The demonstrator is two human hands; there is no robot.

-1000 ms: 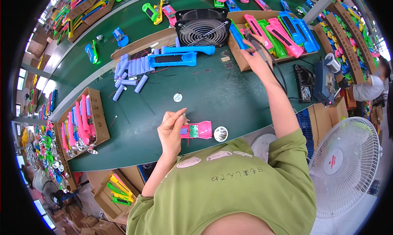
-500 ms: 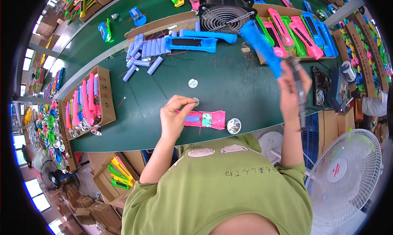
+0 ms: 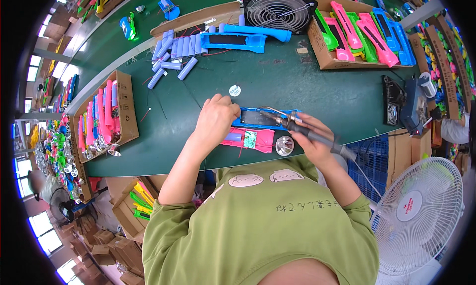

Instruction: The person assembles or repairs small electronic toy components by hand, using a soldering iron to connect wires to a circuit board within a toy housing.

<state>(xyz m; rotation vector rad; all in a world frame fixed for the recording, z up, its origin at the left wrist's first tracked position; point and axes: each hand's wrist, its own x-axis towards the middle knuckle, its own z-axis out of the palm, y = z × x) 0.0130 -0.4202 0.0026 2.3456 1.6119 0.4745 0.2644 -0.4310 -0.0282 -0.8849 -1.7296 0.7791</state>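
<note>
My right hand (image 3: 313, 140) grips a soldering iron (image 3: 320, 136) with a dark handle, its metal tip pointing left over a blue plastic flashlight housing (image 3: 293, 113). That housing lies lengthwise on the table, a black panel in its middle. At its left end is my left hand (image 3: 216, 117), fingers curled closed and touching it; the fingertips are hidden, so what they pinch cannot be seen. Just nearer to me lies a pink housing half (image 3: 267, 140) with a blue cell, red wires and a green circuit board (image 3: 250, 139). A silvery reflector cup (image 3: 284, 145) sits at its right end.
A round white sticker (image 3: 234, 90) lies beyond my left hand. Blue-violet battery cells (image 3: 186, 47), another blue housing (image 3: 233, 43) and a black fan (image 3: 278, 13) stand farther back. Boxes of housings flank me, left (image 3: 130, 111) and right (image 3: 325, 62). A soldering station (image 3: 412, 106) is at the right edge.
My right hand has come down and left, and the blue housing it carried now lies behind the pink one. The iron now points across it. My left hand has shifted slightly farther from me.
</note>
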